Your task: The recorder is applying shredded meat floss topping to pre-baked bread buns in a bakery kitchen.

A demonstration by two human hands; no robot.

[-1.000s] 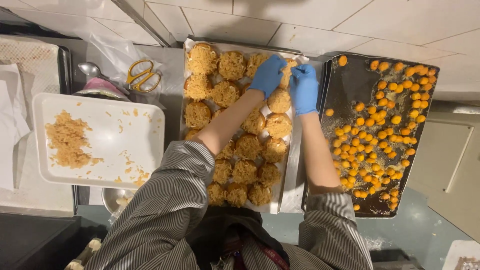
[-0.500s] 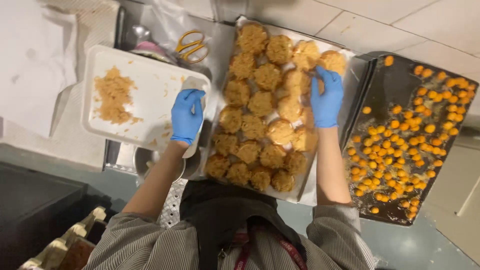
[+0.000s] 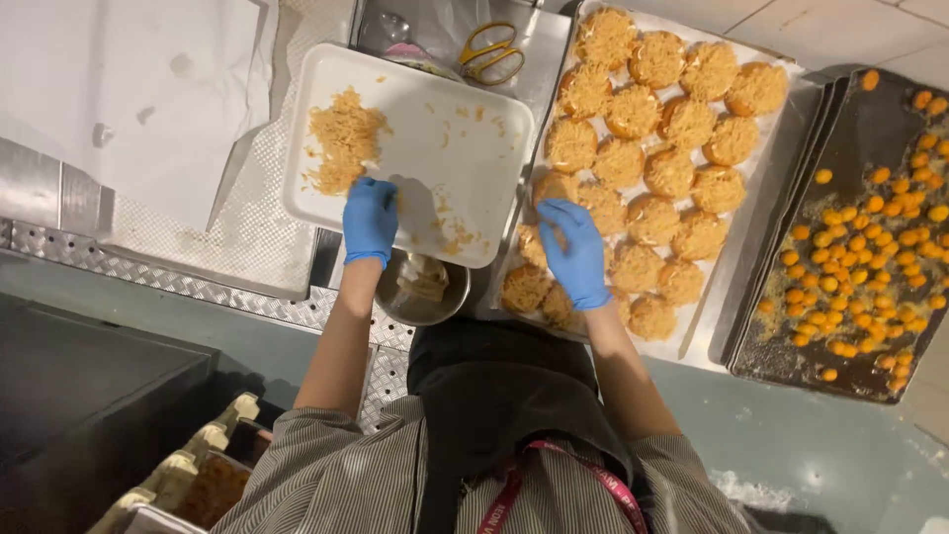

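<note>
Head view, looking straight down: the fingers of the left hand, in a blue glove, curl down onto the white tray at the lower edge of a pile of golden shredded crumb — whether they pinch any crumb I cannot tell. The right hand, also gloved, lies with loosely spread fingers flat on a crumb-coated patty at the near left of the lined baking tray, pressing rather than gripping. Rows of finished patties fill that tray, touching or just beside one another. Just below the white tray, between the two forearms, sits a small metal bowl with a pale mixture. Yellow-handled scissors lie beyond the white tray, and a dark tray of small orange balls stands to the right. To coat well, I judge, the left hand should gather loose crumb in small pinches while the right presses gently — firm enough to stick, not to flatten.
</note>
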